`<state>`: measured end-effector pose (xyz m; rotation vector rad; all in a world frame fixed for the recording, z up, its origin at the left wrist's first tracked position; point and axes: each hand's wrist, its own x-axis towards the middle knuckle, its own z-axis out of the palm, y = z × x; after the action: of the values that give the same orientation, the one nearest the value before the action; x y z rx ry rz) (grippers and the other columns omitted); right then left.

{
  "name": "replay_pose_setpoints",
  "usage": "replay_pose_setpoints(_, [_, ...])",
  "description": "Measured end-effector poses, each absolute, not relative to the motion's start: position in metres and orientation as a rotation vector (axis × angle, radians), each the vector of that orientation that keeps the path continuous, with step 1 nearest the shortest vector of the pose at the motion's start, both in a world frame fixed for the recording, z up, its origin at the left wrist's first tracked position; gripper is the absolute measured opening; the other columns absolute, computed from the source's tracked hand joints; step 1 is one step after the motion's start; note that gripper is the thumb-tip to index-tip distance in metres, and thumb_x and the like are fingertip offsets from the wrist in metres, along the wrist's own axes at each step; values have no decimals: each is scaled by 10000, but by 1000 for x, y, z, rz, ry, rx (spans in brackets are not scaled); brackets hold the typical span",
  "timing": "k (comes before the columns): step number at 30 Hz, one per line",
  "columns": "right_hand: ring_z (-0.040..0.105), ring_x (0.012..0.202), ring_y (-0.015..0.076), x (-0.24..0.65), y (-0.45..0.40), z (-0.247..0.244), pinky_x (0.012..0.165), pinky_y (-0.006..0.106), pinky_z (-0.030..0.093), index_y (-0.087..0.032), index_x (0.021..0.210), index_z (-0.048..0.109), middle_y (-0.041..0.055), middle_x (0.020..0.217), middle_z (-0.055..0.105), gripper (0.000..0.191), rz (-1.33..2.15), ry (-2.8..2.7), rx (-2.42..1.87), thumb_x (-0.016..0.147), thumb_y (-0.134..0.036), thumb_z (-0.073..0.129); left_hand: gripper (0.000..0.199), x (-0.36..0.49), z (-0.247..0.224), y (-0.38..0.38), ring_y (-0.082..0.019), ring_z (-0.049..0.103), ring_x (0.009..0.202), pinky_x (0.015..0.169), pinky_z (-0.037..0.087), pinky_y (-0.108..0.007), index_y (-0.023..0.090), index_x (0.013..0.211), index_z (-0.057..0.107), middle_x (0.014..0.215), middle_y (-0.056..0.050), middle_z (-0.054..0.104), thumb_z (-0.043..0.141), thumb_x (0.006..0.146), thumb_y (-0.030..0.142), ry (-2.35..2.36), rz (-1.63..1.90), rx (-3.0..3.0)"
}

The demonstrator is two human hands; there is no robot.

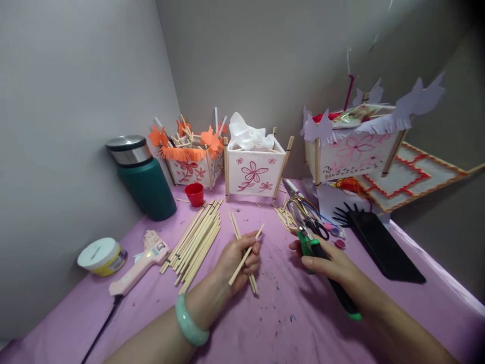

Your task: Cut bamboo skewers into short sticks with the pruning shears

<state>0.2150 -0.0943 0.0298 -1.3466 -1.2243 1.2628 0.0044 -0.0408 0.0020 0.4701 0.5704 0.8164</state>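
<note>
My left hand is closed round a thin wooden stick held at a slant over its fingers. Two more sticks run under this hand and poke out above and below it; whether they are gripped or lie on the cloth I cannot tell. In my right hand are green-and-black-handled pliers, jaws pointing away from me. Behind the jaws lie black-handled scissors and a scatter of short stick pieces. Left of my left hand is a bundle of long wooden sticks.
On the pink cloth at left stand a green flask, a lidded tub and a corded glue gun. A red cup and decorated boxes stand at the back. A black phone-like slab lies right.
</note>
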Motion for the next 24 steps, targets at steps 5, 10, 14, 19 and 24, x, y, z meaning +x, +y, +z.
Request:
replay_pose_setpoints(5, [616,991,310,213,-94,24,853,422,474,-239,1233,634,74,1043,690,600,1170,-1346,-1350,685,-449,757,101,3,1,-42,-10,288,359,344,160,-160,149,836,523,571,72,442,602,774,139,574,842,477])
replay_pose_setpoints(10, [520,1218,366,207,-92,9,1040,530,362,-227,1270,598,115,1304,608,661,723,-1526,-1568,660,-439,739,101,4,2,-44,-23,255,353,351,139,-187,155,881,540,541,78,424,573,786,151,552,827,536])
replay_pose_setpoints(14, [549,1177,352,206,-89,-5,994,516,411,-217,1280,574,138,1290,605,608,388,-1750,-1708,701,-370,678,256,7,4,-47,-34,224,362,366,111,-201,139,1036,560,512,84,413,554,780,136,554,816,570])
replay_pose_setpoints(19, [575,1060,339,202,-90,-9,890,480,458,-202,1263,559,139,1155,639,547,194,-1880,-1773,732,-309,636,418,9,5,-50,-41,200,368,380,102,-202,125,1222,533,488,100,397,584,811,177,594,788,653])
replay_pose_setpoints(24, [556,1051,329,197,-93,-8,872,459,446,-189,1263,524,145,1126,620,537,136,-1955,-1796,741,-284,610,480,10,2,-51,-33,174,358,376,91,-194,153,1242,538,478,118,374,676,831,360,660,807,727])
